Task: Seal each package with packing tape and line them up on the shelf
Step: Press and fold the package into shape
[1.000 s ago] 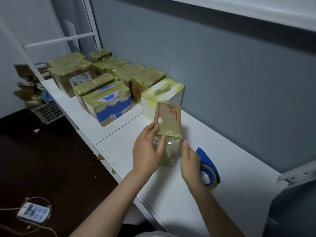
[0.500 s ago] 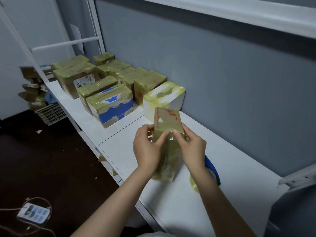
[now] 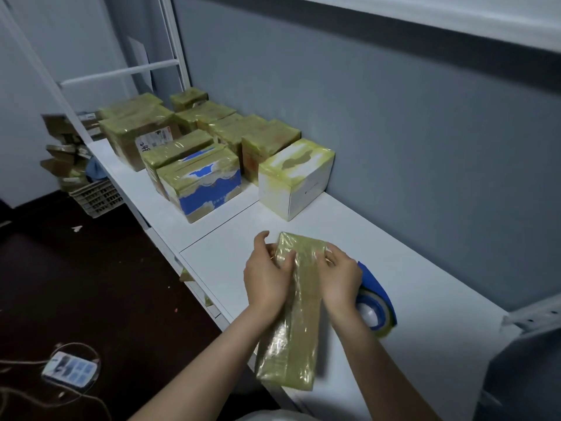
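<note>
A long narrow package (image 3: pixel 296 317) wrapped in yellowish tape is tipped toward me above the white shelf (image 3: pixel 425 299). My left hand (image 3: pixel 265 276) grips its far left side and my right hand (image 3: pixel 337 276) grips its far right side. The blue tape dispenser (image 3: pixel 375 305) lies on the shelf just right of my right hand, partly hidden by it. Several taped packages stand in rows at the shelf's far left, the nearest a white box (image 3: pixel 296 177) and a blue-printed box (image 3: pixel 202 182).
A grey wall runs behind the shelf. A crate (image 3: pixel 95 194) with cardboard pieces sits on the dark floor at the left. A power strip (image 3: pixel 69 367) with cables lies on the floor near me. A metal bracket (image 3: pixel 531 317) juts in at the right.
My right hand left the tape dispenser and took hold of the package. The package went from standing upright to tipped down toward me, held in both hands.
</note>
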